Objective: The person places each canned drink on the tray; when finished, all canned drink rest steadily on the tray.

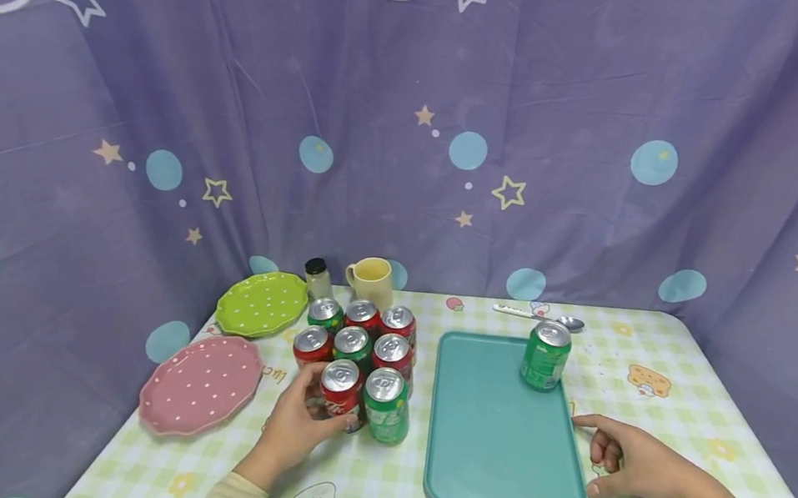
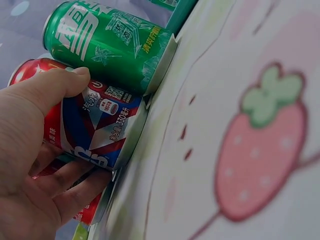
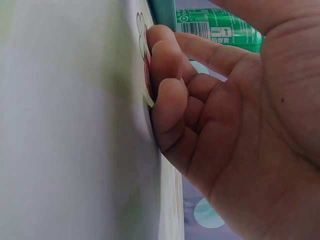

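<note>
My left hand (image 1: 298, 421) grips a red soda can (image 1: 340, 393) at the front left of a cluster of cans. In the left wrist view the thumb lies across this can's side, where a blue panel shows. Close beside it stands a green soda can (image 1: 387, 407). My right hand (image 1: 643, 466) rests at the right edge of a teal tray (image 1: 505, 448); its index finger and thumb reach to the rim, and the other fingers are loosely bent by the tablecloth. Another green can (image 1: 545, 357) stands upright at the tray's far right corner.
Several more red and green cans (image 1: 352, 346) stand behind the gripped one. A pink plate (image 1: 203, 385) and a green plate (image 1: 261, 302) lie to the left. At the back are a black-capped jar (image 1: 318, 279), a yellow mug (image 1: 372, 279) and a spoon (image 1: 537, 315).
</note>
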Tool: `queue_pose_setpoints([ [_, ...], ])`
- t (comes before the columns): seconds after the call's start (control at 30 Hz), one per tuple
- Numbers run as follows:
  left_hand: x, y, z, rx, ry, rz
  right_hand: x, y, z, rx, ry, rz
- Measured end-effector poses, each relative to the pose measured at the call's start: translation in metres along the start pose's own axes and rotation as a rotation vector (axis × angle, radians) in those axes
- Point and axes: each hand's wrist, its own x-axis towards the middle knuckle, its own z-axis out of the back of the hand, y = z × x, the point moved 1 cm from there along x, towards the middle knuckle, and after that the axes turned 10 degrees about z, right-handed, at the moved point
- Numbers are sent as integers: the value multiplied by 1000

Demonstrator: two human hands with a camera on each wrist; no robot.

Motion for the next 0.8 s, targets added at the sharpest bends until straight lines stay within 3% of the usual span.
queue_pose_setpoints([
  [0.3, -3, -5, 3, -35, -28, -50, -2, -5, 0, -11, 3, 19],
  [0.57, -2, -11, 12, -41, -174, -128, -1, -5, 1, 9, 2, 12],
  [0.8, -6, -35, 21, -71, -289, -197, 0, -2, 0, -5, -3, 5],
])
